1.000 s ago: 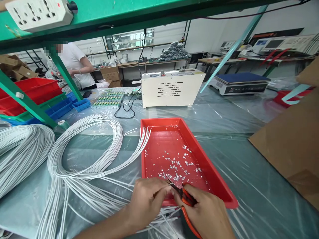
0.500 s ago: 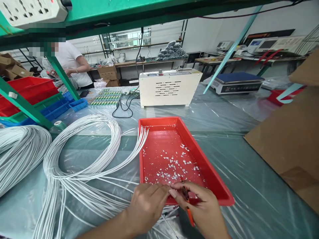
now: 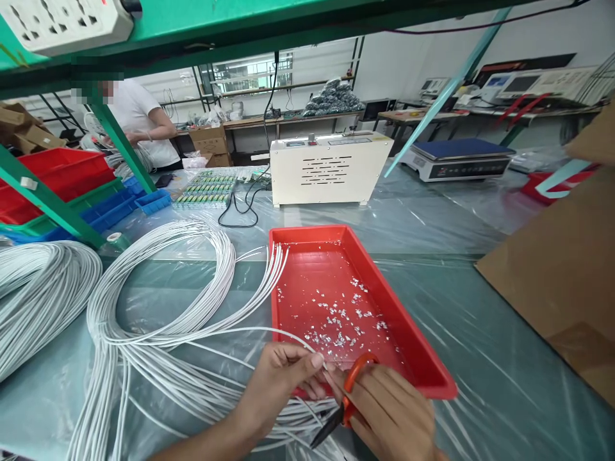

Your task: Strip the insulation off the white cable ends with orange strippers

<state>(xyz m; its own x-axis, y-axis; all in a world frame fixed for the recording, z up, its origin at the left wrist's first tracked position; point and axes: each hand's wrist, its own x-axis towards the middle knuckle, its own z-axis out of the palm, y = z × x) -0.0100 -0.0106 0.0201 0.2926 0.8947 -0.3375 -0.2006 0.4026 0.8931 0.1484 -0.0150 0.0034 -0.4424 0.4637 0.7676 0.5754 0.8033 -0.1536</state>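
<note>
"What do our hands have?"

"Our left hand (image 3: 281, 379) pinches a white wire (image 3: 288, 333) near its end. Our right hand (image 3: 394, 404) clasps an orange-handled tool (image 3: 346, 410), fingertips meeting the wire just beside the left thumb. Whether they grip that end or only touch it, we can't tell."

"Why is the tool turned that way?"

"We have its dark tip pointing down, below our fingertips, presumably so they can handle the wire without the tool being laid aside."

"And the tray?"

"The red tray (image 3: 413, 326) sits under and just beyond our grip, likely to catch loose bits; pale scraps (image 3: 341, 320) lie in it past our fingers."

"Where does the wire lead?"

"Leftward from our grip to the coil (image 3: 216, 291), probably set there for easy reach. Other wire ends (image 3: 277, 272) rest over the tray's left rim, farther out than our hands, perhaps to hold them apart."
</note>
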